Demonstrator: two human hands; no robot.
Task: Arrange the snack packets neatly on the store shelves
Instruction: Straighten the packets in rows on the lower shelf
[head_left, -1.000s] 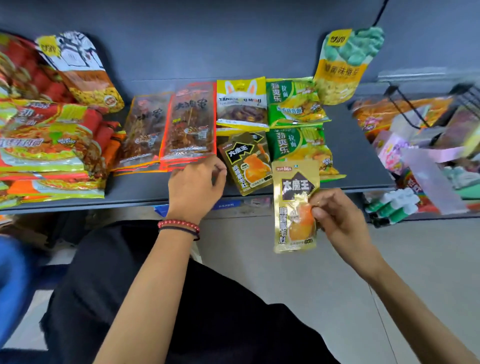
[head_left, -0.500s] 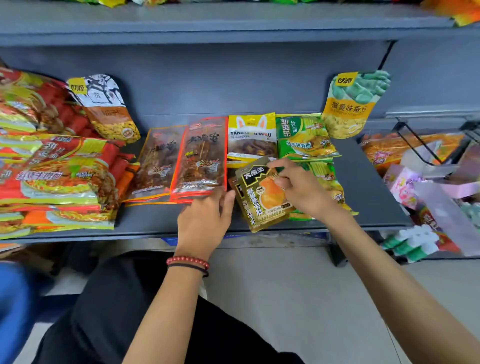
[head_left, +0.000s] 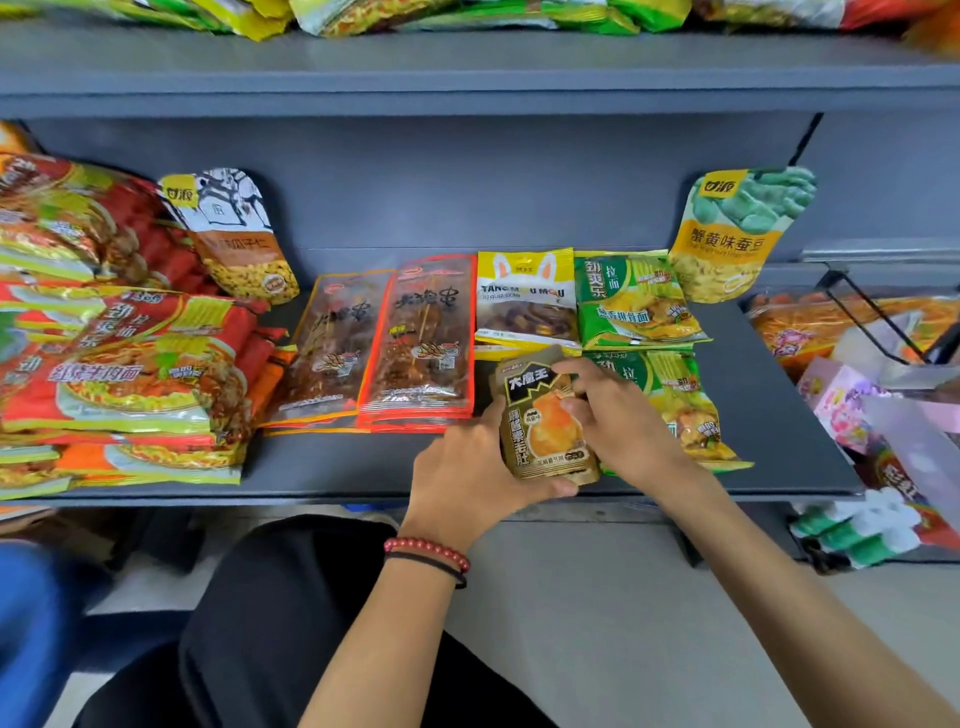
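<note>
Since half a second ago the left hand (head_left: 467, 478) has slid from the front of the red skewer packets (head_left: 415, 338) over to the gold packet (head_left: 545, 421), which now stands straighter than its earlier tilt.

A grey shelf (head_left: 769, 415) fills the middle of the view, with an upper shelf (head_left: 467, 78) at 12 o'clock. At 9 o'clock sits a wide stack of red noodle packets (head_left: 130, 374). The skewer packets lie flat side by side just left of centre. At 2 o'clock from the gold packet lie green noodle packets (head_left: 634, 301), with more of them at its 3 o'clock, partly under the right hand (head_left: 618, 421). A green and yellow bean pouch (head_left: 737, 234) leans on the back wall at 2 o'clock of the view; a white and orange seed pouch (head_left: 234, 234) leans at 10 o'clock. A yellow rabbit packet (head_left: 524, 301) lies at 12 o'clock from the gold packet, its front edge touching it.

The gold packet rests near the shelf's front edge, between the skewer packets and the green ones. The left hand grasps its lower left edge, thumb under the bottom. The right hand grasps its right side, fingers curled onto the face. A red bead bracelet (head_left: 428, 551) circles the left wrist.
</note>
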